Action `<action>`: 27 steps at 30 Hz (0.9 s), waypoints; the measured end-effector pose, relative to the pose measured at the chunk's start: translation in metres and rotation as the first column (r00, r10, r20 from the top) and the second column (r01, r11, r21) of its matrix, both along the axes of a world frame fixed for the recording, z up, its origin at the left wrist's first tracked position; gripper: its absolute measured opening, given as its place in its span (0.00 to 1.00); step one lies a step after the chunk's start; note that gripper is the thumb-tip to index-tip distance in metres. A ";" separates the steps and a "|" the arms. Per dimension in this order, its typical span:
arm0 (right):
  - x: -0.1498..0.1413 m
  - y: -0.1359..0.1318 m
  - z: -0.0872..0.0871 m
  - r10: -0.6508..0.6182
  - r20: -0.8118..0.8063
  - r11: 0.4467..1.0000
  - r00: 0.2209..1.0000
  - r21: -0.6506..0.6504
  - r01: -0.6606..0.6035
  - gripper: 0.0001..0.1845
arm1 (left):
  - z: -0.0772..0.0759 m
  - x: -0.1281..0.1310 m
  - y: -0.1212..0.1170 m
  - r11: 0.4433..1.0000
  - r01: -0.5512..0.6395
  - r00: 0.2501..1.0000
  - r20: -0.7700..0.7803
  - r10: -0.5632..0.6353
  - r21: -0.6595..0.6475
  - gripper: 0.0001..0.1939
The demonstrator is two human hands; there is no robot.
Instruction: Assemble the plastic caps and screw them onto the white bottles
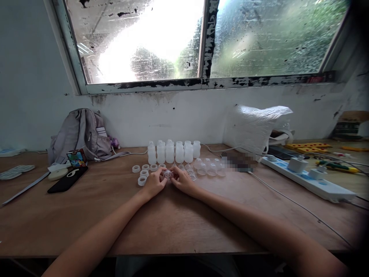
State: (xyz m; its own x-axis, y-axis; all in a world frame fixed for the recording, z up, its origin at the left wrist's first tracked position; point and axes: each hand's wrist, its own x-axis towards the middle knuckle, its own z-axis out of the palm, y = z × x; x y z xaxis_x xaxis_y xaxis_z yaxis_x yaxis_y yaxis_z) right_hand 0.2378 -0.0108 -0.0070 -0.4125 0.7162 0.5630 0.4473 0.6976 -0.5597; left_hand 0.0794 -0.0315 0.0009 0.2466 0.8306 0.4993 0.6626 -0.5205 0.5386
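Note:
Both my hands meet at the middle of the wooden table. Between the fingertips of my left hand (pixel 155 182) and my right hand (pixel 184 181) is a clear bottle ring (pixel 168 175); whether a nipple sits in it I cannot tell. Just behind stands a row of frosted baby bottles (pixel 170 153), the left ones with tops on and the right ones open. Several loose white rings (pixel 142 181) lie beside my left hand. Clear nipples (pixel 188 167) are partly hidden behind my right hand. To its right sit several clear domed caps (pixel 211 168).
On the left are a grey backpack (pixel 79 134), a black phone (pixel 67 180) and a small colourful box (pixel 76 157). To the right lie a white power strip (pixel 308 179), a cable (pixel 288 194), a silvery bag (pixel 250 129) and tools (pixel 337 166).

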 end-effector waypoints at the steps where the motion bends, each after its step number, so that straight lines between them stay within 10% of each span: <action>1: 0.000 0.000 0.000 0.000 0.003 1.000 1.000 0.000 0.000 0.13 | 0.000 0.000 0.000 1.000 -0.003 1.000 -0.009 0.003 0.001 0.15; 27: -0.003 0.003 -0.004 -0.034 0.002 0.999 0.999 -0.014 0.034 0.12 | 0.001 0.002 -0.001 0.998 -0.042 0.998 -0.037 0.043 0.037 0.12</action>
